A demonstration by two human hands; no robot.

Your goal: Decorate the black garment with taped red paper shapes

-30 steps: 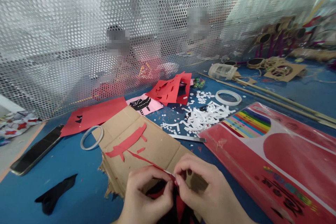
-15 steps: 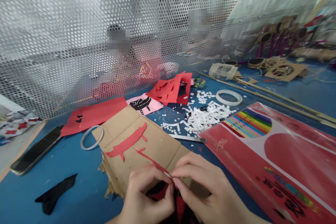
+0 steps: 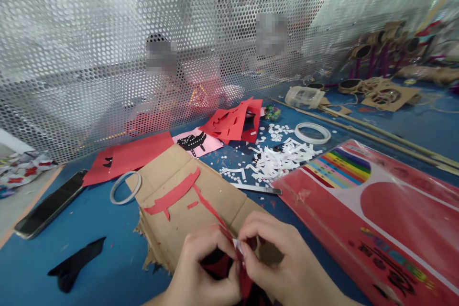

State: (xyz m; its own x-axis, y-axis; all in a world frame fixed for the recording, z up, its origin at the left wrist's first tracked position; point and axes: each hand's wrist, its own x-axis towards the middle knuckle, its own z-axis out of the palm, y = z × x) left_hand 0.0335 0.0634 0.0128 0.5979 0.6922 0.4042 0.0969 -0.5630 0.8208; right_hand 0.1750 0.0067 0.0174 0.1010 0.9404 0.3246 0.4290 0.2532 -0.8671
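Note:
Close together at the bottom centre, both of my hands work over a piece of cardboard. My left hand pinches a thin red paper cutout, whose narrow end extends up over the cardboard. A small white piece of tape shows at the fingertips, and my right hand has its thumb and index finger closed on it. Beneath my hands, more red and black material is partly hidden. On the cardboard lie a long red paper shape with leg-like tabs and a small red scrap.
Tape rolls, a phone and a black cutout surround the cardboard. White scraps, a metal blade-like strip and a red plastic packet lie rightward. A perforated metal screen rises behind, people beyond.
The red cutout's far end has swung up and right, near the long shape's tab. The white tape piece shows larger between my fingertips, and my right fingers have shifted slightly right.

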